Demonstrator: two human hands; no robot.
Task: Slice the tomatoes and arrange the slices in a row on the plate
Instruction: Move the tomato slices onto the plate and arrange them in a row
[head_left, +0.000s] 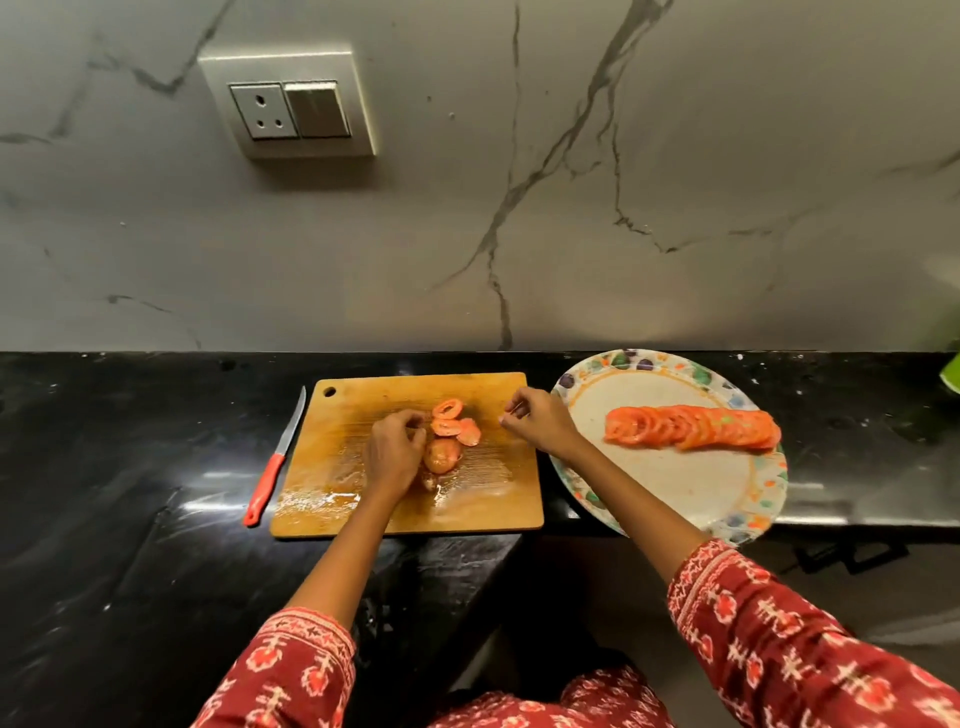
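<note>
A wet wooden cutting board (363, 509) lies on the black counter. On it sit a few loose tomato slices (454, 423) and a tomato end piece (441, 456). My left hand (392, 452) rests on the board with fingers curled, its fingertips at the nearest slice. My right hand (535, 421) hovers over the board's right edge with fingers loosely curled and nothing visible in them. To the right, a patterned plate (675, 488) carries a row of overlapping tomato slices (693, 427). A red-handled knife (272, 465) lies on the counter left of the board.
The black counter (104, 493) steps back near me below the board. The plate overhangs that front edge. A marble wall with a socket panel (291, 104) rises behind. A green object (953, 371) shows at the far right edge.
</note>
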